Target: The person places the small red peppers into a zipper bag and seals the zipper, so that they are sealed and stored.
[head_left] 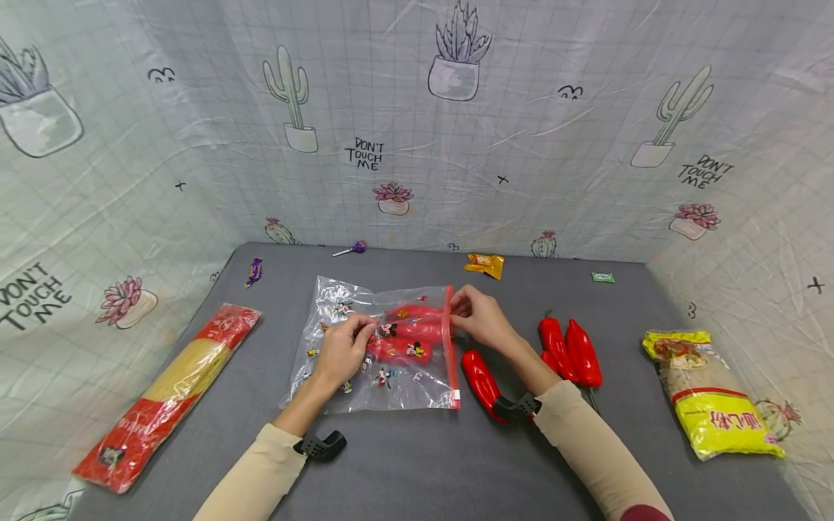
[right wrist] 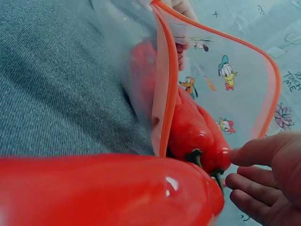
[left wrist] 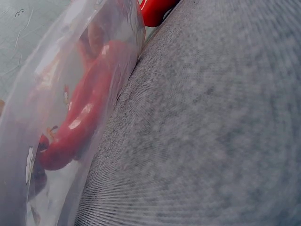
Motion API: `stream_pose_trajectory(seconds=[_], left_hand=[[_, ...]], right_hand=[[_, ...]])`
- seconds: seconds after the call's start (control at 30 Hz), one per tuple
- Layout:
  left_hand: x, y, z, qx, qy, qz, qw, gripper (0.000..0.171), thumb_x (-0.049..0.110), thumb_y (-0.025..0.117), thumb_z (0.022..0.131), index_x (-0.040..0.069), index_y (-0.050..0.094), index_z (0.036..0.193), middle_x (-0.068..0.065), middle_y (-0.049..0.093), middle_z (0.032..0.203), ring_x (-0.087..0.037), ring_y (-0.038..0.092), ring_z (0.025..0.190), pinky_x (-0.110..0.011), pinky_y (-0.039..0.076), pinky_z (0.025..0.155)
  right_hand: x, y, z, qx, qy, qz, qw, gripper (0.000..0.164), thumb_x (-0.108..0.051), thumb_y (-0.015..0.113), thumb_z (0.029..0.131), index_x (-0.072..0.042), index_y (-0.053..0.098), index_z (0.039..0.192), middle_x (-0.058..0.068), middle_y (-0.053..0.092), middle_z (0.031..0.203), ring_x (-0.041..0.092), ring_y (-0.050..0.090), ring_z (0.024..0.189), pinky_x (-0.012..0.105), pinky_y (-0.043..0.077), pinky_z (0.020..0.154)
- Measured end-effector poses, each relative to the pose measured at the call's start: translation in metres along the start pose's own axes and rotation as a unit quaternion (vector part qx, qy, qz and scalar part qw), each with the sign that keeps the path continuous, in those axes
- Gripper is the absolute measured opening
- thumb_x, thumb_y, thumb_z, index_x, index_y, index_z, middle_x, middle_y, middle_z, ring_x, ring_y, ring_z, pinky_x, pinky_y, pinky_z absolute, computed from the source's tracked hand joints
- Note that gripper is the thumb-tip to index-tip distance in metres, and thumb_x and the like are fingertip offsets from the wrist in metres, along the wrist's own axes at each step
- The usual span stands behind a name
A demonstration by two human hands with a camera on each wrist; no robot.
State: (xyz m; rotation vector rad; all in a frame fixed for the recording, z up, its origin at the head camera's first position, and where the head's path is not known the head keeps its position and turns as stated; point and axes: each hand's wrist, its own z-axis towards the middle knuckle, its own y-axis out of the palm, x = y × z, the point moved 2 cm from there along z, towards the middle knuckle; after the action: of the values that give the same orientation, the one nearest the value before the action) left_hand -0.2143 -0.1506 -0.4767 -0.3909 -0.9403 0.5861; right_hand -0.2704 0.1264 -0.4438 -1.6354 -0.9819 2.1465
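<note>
A clear zip bag (head_left: pixel 391 387) with cartoon prints and a red zip edge lies on the table, red peppers (head_left: pixel 417 351) inside it. On the bag's upper side, my left hand (head_left: pixel 340 352) pinches the plastic between thumb and fingers. At the zip edge is my right hand (head_left: pixel 481 317). The right wrist view shows the bag's mouth gaping, with the stem ends of two peppers (right wrist: pixel 190 129) at it. There the right thumb (right wrist: pixel 256 151) touches a pepper near its stem, and the other fingers are loosely extended. Beneath the right wrist lies another red pepper (head_left: pixel 481 380).
More red peppers (head_left: pixel 582 354) lie right of the right forearm. Noodles in a red pack (head_left: pixel 172 394) are at left, a yellow food bag (head_left: pixel 713 398) at right. Along the back sit a purple candy (head_left: pixel 255 272), a lollipop (head_left: pixel 358 247), an orange packet (head_left: pixel 485 265) and a green packet (head_left: pixel 602 277).
</note>
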Motion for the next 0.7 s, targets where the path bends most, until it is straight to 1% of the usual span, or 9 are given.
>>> stream_pose_trajectory(seconds=[0.2, 0.27, 0.33, 0.4, 0.5, 0.7], left_hand=[[0.0, 0.001, -0.001, 0.004, 0.013, -0.002, 0.9999, 0.008, 0.019, 0.063, 0.09, 0.013, 0.068, 0.092, 0.002, 0.07, 0.077, -0.005, 0.053, 0.06, -0.024, 0.044, 0.057], [-0.001, 0.001, -0.001, 0.006, 0.013, -0.002, 0.9999, 0.008, 0.019, 0.063, 0.09, 0.013, 0.068, 0.092, 0.003, 0.069, 0.077, -0.005, 0.053, 0.06, -0.023, 0.044, 0.057], [-0.002, 0.001, -0.001, 0.006, 0.014, 0.001, 0.9999, 0.009, 0.021, 0.063, 0.09, 0.013, 0.068, 0.092, 0.003, 0.069, 0.076, -0.004, 0.052, 0.06, -0.022, 0.044, 0.057], [-0.003, 0.001, -0.001, 0.005, 0.014, 0.002, 0.9999, 0.01, 0.022, 0.062, 0.091, 0.014, 0.068, 0.092, 0.004, 0.068, 0.074, -0.004, 0.051, 0.059, -0.022, 0.043, 0.056], [-0.004, 0.002, 0.0, 0.002, 0.015, 0.007, 0.9999, 0.011, 0.024, 0.061, 0.092, 0.016, 0.067, 0.093, 0.005, 0.067, 0.073, -0.004, 0.05, 0.058, -0.021, 0.042, 0.056], [-0.004, 0.002, -0.001, 0.0, 0.014, 0.008, 0.9999, 0.012, 0.025, 0.06, 0.092, 0.016, 0.067, 0.094, 0.005, 0.068, 0.076, -0.005, 0.052, 0.06, -0.021, 0.043, 0.057]], right_hand=[[0.002, -0.01, -0.01, -0.015, 0.017, -0.01, 1.0, 0.032, -0.017, 0.073, 0.081, -0.006, 0.056, 0.105, 0.01, 0.066, 0.099, 0.019, 0.064, 0.087, 0.034, 0.054, 0.078], [0.003, -0.013, -0.015, -0.026, 0.025, -0.023, 0.999, 0.034, -0.019, 0.073, 0.08, -0.006, 0.056, 0.107, 0.01, 0.065, 0.099, 0.018, 0.062, 0.087, 0.034, 0.054, 0.078], [0.005, -0.016, -0.02, -0.038, 0.031, -0.048, 0.998, 0.038, -0.024, 0.075, 0.079, -0.007, 0.057, 0.108, 0.008, 0.065, 0.099, 0.017, 0.061, 0.086, 0.033, 0.053, 0.078], [0.008, -0.017, -0.026, -0.055, 0.034, -0.076, 0.995, 0.043, -0.029, 0.076, 0.078, -0.007, 0.057, 0.11, 0.007, 0.064, 0.098, 0.016, 0.06, 0.085, 0.032, 0.052, 0.077], [0.011, -0.017, -0.035, -0.076, 0.044, -0.103, 0.991, 0.048, -0.037, 0.076, 0.076, -0.008, 0.059, 0.11, 0.005, 0.064, 0.094, 0.014, 0.057, 0.082, 0.028, 0.049, 0.074], [0.011, -0.013, -0.052, -0.133, 0.076, -0.129, 0.98, 0.054, -0.053, 0.074, 0.072, -0.012, 0.062, 0.106, -0.001, 0.061, 0.086, 0.011, 0.054, 0.077, 0.026, 0.046, 0.07]])
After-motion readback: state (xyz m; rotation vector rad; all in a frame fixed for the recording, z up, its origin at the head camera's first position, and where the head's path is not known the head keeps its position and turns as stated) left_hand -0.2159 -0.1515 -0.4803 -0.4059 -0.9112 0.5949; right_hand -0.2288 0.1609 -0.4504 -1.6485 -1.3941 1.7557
